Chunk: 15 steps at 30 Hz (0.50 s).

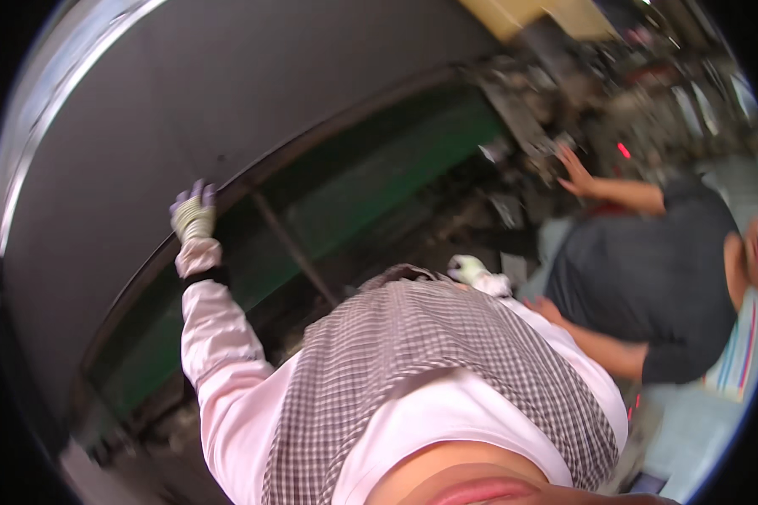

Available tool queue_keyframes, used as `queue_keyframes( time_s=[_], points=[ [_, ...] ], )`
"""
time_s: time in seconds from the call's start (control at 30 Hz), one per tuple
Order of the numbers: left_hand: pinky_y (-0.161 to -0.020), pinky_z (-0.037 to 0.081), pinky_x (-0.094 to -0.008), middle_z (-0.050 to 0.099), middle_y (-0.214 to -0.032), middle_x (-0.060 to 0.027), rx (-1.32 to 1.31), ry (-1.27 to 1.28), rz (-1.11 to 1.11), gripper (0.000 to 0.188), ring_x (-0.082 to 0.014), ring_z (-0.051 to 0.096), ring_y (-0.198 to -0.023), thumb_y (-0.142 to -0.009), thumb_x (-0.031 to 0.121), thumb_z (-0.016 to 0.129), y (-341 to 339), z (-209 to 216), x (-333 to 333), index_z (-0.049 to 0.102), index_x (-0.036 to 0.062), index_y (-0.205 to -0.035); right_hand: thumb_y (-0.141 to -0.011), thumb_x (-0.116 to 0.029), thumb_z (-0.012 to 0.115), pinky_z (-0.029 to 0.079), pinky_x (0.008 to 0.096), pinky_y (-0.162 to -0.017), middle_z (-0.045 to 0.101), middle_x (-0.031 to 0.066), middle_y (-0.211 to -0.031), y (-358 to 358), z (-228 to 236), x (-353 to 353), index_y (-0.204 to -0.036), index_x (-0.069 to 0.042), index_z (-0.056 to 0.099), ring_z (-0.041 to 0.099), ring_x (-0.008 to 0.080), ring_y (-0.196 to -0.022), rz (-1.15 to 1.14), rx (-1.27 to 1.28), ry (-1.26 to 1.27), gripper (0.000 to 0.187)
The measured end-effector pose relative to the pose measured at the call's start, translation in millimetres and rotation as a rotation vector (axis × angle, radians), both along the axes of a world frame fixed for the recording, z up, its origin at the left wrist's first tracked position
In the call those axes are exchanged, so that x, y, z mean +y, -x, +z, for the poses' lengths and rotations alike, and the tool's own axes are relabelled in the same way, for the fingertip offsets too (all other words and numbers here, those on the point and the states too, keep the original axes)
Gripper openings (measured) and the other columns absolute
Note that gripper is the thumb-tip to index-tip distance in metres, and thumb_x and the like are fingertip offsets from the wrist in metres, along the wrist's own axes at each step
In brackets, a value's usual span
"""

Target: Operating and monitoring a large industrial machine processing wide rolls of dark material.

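The wearer's left hand, in a cream striped glove with lavender fingertips, lies at the near edge of a broad, flat, dark grey surface, which fills the upper left; its fingers are extended and slightly spread, though firm contact cannot be told. A black band circles the pale pink sleeve. The right hand, in a pale glove, is just beyond the brown-and-white checked apron; its finger state and any held item cannot be told. Below the surface's edge runs a dark green panel. At right, a co-worker in a dark grey short-sleeved top extends one bare hand.
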State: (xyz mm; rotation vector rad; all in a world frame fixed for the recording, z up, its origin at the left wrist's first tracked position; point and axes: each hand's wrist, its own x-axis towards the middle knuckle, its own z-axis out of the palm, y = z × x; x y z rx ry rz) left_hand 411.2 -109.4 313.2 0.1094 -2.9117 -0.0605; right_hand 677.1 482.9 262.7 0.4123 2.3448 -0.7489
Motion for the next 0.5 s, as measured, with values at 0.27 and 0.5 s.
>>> queue_keyframes(
  time_s=[0.27, 0.5],
  points=[
    [-0.083, 0.047, -0.0452, 0.058, -0.111, -0.0144, -0.162, -0.017, -0.100, 0.053, -0.0339, 0.055, -0.098, -0.088, 0.055, 0.043, 30.2, 30.1, 90.6, 0.061, 0.0148, -0.118, -0.072, -0.025, 0.070, 0.050, 0.0355, -0.075, 0.067, 0.0135, -0.088, -77.5, 25.0, -18.7, -0.093, -0.009, 0.067, 0.064, 0.0258, -0.086, -0.190, -0.104, -0.199, 0.027],
    [-0.088, 0.045, -0.0439, 0.058, -0.114, -0.0142, -0.066, -0.289, -0.424, 0.045, -0.0343, 0.054, -0.103, -0.087, 0.043, 0.054, 58.5, 15.9, 135.0, 0.060, 0.0092, -0.116, -0.069, -0.025, 0.074, 0.049, 0.0337, -0.076, 0.068, 0.0118, -0.087, -138.1, 21.8, -19.2, -0.089, -0.010, 0.069, 0.064, 0.0238, -0.085, -0.418, -0.139, -0.195, 0.026]
  ],
)
